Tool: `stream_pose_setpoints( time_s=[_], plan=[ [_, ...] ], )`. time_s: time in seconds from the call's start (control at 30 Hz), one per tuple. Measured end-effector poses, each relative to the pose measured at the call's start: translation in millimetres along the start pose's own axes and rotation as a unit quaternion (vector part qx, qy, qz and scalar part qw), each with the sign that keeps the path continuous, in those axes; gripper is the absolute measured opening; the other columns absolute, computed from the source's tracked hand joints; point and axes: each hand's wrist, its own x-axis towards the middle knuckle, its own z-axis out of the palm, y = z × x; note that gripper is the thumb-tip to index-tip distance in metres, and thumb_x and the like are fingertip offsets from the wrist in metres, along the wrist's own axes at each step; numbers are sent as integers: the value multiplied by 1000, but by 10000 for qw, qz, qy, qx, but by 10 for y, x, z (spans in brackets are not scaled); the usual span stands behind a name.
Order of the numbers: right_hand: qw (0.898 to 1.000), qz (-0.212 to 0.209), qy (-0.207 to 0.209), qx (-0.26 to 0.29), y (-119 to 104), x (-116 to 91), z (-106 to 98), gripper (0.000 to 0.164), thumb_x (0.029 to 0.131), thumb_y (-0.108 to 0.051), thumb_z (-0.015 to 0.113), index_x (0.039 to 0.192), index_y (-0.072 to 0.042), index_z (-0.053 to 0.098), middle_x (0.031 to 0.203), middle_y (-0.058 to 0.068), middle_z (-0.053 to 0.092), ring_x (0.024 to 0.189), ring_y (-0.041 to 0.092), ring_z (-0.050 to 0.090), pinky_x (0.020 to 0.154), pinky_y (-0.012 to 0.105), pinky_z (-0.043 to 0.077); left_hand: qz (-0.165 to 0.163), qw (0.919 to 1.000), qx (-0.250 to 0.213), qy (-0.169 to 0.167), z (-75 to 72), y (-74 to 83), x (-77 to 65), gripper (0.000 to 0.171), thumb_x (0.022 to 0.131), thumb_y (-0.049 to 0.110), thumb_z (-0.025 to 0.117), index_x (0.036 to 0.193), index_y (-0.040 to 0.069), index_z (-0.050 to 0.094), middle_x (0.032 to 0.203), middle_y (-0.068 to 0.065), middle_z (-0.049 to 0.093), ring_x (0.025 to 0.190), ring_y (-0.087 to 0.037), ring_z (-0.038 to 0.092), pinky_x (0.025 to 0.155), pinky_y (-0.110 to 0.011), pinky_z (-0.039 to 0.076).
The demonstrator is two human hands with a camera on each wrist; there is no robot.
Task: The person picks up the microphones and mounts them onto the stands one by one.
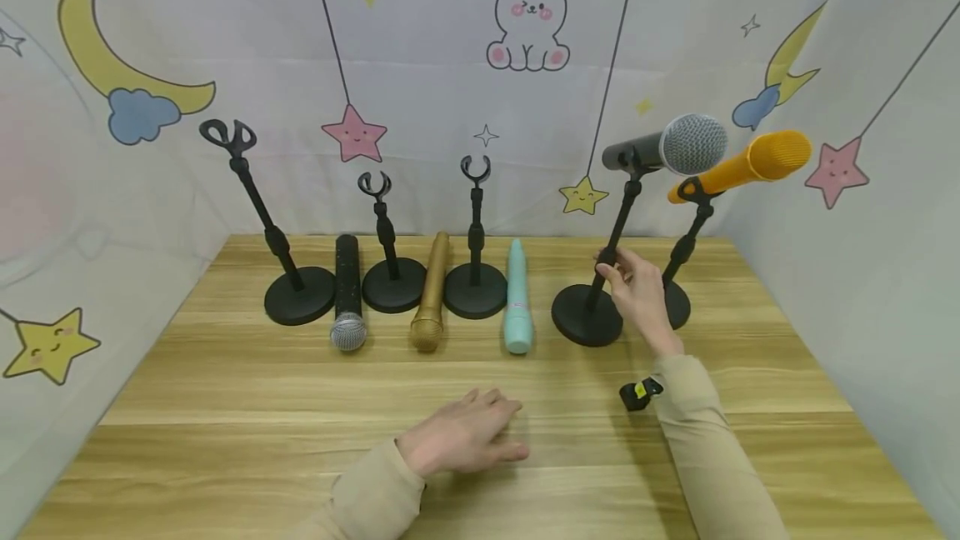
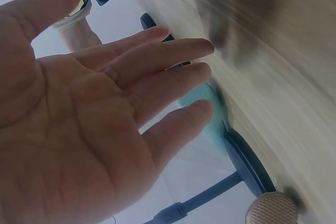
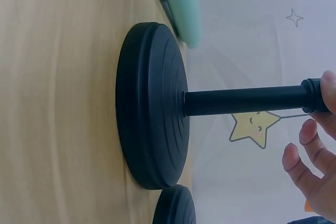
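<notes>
My right hand (image 1: 641, 294) pinches the collar on the pole of a black microphone stand (image 1: 621, 219). In the right wrist view, the thumb and index finger are at that collar (image 3: 312, 95), above the round base (image 3: 157, 108). Tilted in the stand's clip is a black microphone with a silver mesh head (image 1: 693, 144). My left hand (image 1: 468, 432) reaches low over the table with its fingers extended, and its bare palm (image 2: 79, 124) faces the wrist camera. A turquoise microphone (image 1: 517, 298) lies beyond it, left of the held stand.
An orange microphone (image 1: 772, 158) sits in a stand close behind my right hand. Toward the left are three stands with bare clips (image 1: 281, 252) (image 1: 390, 248) (image 1: 476, 244). Between them lie a black microphone (image 1: 348, 282) and a gold one (image 1: 431, 294). A patterned curtain (image 1: 450, 65) hangs behind.
</notes>
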Motion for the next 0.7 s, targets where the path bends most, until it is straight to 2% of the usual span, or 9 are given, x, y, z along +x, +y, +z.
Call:
stream_pose_setpoints(
  time_s=[0.1,0.33,0.47,0.57,0.7],
  plan=[
    [9999,54,-76,-65,35,44,13,19,86,-21,59,102,-13,65,90,5,68,66,14,53,53,22,38,-16,10000,-19,-5,6,-30,-12,61,85,52,49,132,15,41,134,-6,43,128,-22,38,108,-43,25],
    [9998,161,-142,-7,73,122,30,20,87,-22,58,103,-14,64,94,7,68,72,19,59,58,27,41,-199,9994,-284,13,20,-82,-31,62,85,53,48,134,17,38,143,-11,32,133,-30,29,104,-52,26],
    [9997,162,-148,48,99,153,50,20,86,-21,58,104,-13,64,97,7,68,74,21,61,61,29,43,-312,9989,-338,-26,16,-108,-45,63,86,52,47,136,14,35,145,-11,29,135,-26,26,108,-47,23],
    [9998,103,-133,48,121,178,67,19,86,-20,58,103,-12,63,97,7,68,74,22,62,60,29,43,-391,9986,-304,-199,12,-123,-53,66,86,51,48,137,11,34,145,-14,27,135,-24,26,109,-42,23],
    [9999,102,-129,44,138,208,77,20,87,-21,57,104,-12,63,97,8,68,74,24,62,59,28,42,-489,9975,-175,-485,15,-131,-50,70,84,53,48,138,11,32,147,-17,21,135,-27,25,107,-41,26]
  ],
)
